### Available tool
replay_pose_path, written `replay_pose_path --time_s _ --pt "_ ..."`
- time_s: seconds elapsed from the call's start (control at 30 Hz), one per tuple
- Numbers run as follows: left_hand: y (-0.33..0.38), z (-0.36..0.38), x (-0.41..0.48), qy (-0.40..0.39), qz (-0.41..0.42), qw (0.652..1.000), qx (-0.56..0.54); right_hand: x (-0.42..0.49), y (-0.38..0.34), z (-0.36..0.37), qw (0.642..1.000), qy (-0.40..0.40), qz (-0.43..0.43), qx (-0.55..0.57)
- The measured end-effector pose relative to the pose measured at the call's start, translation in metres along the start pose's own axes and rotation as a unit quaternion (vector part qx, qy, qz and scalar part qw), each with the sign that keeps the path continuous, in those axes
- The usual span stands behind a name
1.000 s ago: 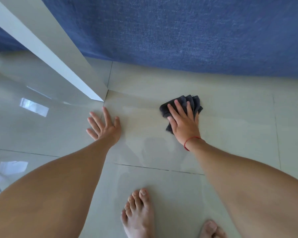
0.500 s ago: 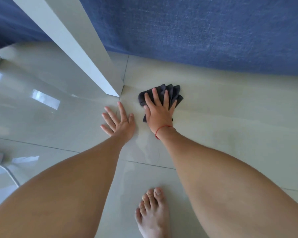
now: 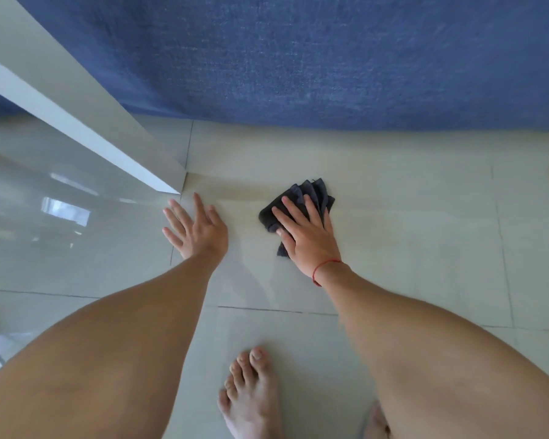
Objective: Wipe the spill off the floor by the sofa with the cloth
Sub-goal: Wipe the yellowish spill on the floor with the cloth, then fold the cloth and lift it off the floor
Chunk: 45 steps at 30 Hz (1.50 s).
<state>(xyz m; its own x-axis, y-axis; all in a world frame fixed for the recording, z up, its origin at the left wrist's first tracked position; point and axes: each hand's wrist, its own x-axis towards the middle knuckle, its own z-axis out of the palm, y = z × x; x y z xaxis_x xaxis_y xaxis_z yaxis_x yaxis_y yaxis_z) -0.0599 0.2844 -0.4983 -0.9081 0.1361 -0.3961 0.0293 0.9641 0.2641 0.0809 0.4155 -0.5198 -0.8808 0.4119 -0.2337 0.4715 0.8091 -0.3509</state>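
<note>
A folded dark grey cloth (image 3: 311, 193) lies on the pale floor tiles (image 3: 409, 232), a short way in front of the blue sofa (image 3: 298, 58). My right hand (image 3: 305, 236) presses flat on the cloth with fingers spread, covering its near half; a red string circles the wrist. My left hand (image 3: 197, 231) rests open and flat on the tile to the left of the cloth, holding nothing. A faint wet sheen with a yellowish streak (image 3: 235, 193) shows on the tile between the hands and toward the sofa.
A white furniture edge (image 3: 86, 122) slants from the upper left down to a corner just beyond my left hand. My bare feet (image 3: 251, 394) stand on the tiles at the bottom. Glossy reflections cover the floor at left.
My right hand has slid the cloth to the right, away from the white corner and my left hand, after sweeping left half a second ago. The left hand stays planted.
</note>
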Motion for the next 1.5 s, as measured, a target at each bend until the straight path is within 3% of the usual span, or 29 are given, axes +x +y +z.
replay_pose_path --time_s 0.13,0.27,0.43,0.57,0.77,0.83,0.9,0.97,1.03,1.13,1.37,1.5 --pt "0.038 0.016 -0.003 0.007 0.102 0.995 0.014 -0.011 0.063 -0.024 0.995 0.022 0.096 -0.006" --pt "0.071 0.044 -0.002 -0.035 0.197 0.978 0.062 -0.008 0.117 -0.047 0.972 0.041 0.229 0.017" --pt "0.076 0.065 0.000 -0.039 0.197 0.976 0.090 0.021 0.106 -0.045 0.947 0.085 0.307 0.045" --pt "0.075 0.066 0.001 -0.036 0.193 0.976 0.094 0.047 0.083 -0.039 0.956 0.102 0.269 0.052" --pt "0.080 0.050 0.000 -0.095 0.184 0.974 0.090 0.057 0.028 -0.033 0.978 0.024 0.189 0.090" --pt "0.087 0.042 -0.006 -0.065 0.175 0.979 0.076 0.049 0.027 -0.042 0.983 -0.007 0.151 0.105" --pt "0.099 0.035 -0.013 0.002 0.171 0.984 0.056 0.042 0.037 -0.056 0.984 0.020 0.124 0.126" --pt "0.116 0.032 -0.018 0.019 0.161 0.985 0.064 0.034 0.047 -0.067 0.965 0.124 0.173 0.154" --pt "0.134 0.032 -0.021 -0.026 0.122 0.989 0.073 0.028 0.055 -0.075 0.909 0.187 0.314 0.199" --pt "0.148 0.038 -0.024 -0.072 0.062 0.993 0.067 0.029 0.058 -0.080 0.844 0.089 0.464 0.253" --pt "0.161 0.041 -0.022 -0.088 0.069 0.993 0.032 0.056 0.058 -0.086 0.839 0.014 0.464 0.283" --pt "0.169 0.042 -0.028 -0.067 0.124 0.990 0.026 0.059 0.052 -0.086 0.869 0.038 0.403 0.283"
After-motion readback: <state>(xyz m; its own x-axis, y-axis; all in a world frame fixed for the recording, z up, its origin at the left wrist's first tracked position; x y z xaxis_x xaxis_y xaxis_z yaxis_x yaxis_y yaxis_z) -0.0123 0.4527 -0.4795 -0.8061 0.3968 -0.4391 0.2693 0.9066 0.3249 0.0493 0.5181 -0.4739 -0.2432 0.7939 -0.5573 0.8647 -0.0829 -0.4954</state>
